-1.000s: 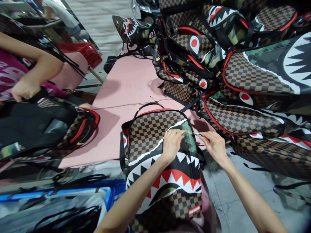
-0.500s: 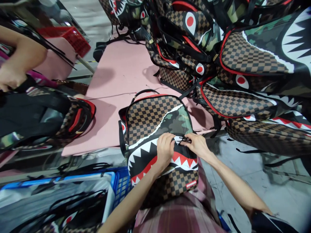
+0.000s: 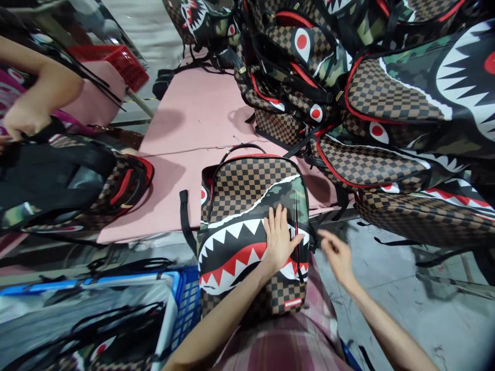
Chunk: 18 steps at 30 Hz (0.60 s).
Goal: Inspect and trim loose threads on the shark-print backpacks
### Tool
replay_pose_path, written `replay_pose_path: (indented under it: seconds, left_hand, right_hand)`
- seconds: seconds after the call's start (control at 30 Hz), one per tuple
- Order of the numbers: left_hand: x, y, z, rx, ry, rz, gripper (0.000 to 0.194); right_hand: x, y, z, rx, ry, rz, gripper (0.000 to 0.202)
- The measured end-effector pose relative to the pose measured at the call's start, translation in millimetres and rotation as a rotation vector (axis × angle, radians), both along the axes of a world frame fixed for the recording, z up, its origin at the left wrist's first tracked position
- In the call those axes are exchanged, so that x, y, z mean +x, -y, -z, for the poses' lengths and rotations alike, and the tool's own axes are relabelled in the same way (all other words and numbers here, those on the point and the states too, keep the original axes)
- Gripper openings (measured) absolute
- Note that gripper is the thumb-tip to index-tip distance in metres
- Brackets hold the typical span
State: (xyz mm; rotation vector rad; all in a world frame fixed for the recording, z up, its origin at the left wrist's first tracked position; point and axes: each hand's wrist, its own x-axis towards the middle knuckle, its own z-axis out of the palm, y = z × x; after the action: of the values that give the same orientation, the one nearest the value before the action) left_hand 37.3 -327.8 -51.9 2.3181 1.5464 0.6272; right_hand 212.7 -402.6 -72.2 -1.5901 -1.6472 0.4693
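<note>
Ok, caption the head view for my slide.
Left hand flat on a shark-mouth backpack, right hand beside it.

The left hand point(image 3: 279, 242) is lying flat, fingers point(image 3: 278, 217) fanning forward, thumb point(image 3: 297, 241) jutting right; the right hand point(image 3: 337, 256) is hovering apart, half-curled, both forearms point(image 3: 228, 314) reaching forward.

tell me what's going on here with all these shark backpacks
A person's left hand lies spread on the front of a checkered shark-mouth backpack, partly over its vertical zipper. The right hand is off the bag's right side, curled. At left, a co-worker's hand grips a black strap on another backpack. More backpacks are piled at right.
</note>
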Motion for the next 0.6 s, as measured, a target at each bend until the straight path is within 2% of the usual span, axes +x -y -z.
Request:
replay_pose_path:
  seconds: [0.03,0.1,0.2,0.27,0.33,0.43,0.47,0.53,0.57,0.6]
  left_hand:
    - [4,1,-1.3,-0.01,-0.01,-0.001,0.077]
    - [5,0,-5.4,0.008,-0.026,-0.02,0.073]
    - [-5,-1,-14.4,0.038,-0.054,-0.061,0.062]
    - [-13,0,-20.1,-0.016,-0.091,-0.11,0.051]
    - [-19,1,-24.9,-0.103,-0.132,-0.144,0.044]
    - [-26,2,-34.2,-0.181,-0.142,-0.144,0.045]
    - [-27,3,-38.8,-0.19,-0.138,-0.13,0.047]
    - [-28,8,-50.4,-0.188,-0.16,-0.098,0.051]
    - [-28,13,-56.9,-0.183,-0.178,-0.078,0.053]
    - [-27,19,-63.4,-0.176,-0.195,-0.046,0.054]
  right_hand:
    - [9,-25,1.7,-0.039,0.025,0.15,0.033]
    - [25,-77,9.2,-0.111,0.186,0.296,0.039]
    - [37,-145,23.9,-0.19,0.417,0.306,0.043]
    - [37,-170,26.4,-0.184,0.456,0.26,0.045]
    - [32,-172,17.9,-0.12,0.437,0.238,0.045]
    - [13,-138,-8.9,0.137,0.347,0.099,0.036]
    - [3,-121,-17.7,0.238,0.314,-0.039,0.032]
    - [-21,-91,-28.9,0.361,0.354,-0.407,0.026]
    - [-33,-80,-30.7,0.377,0.411,-0.526,0.025]
    - [-45,-73,-30.3,0.382,0.458,-0.577,0.024]
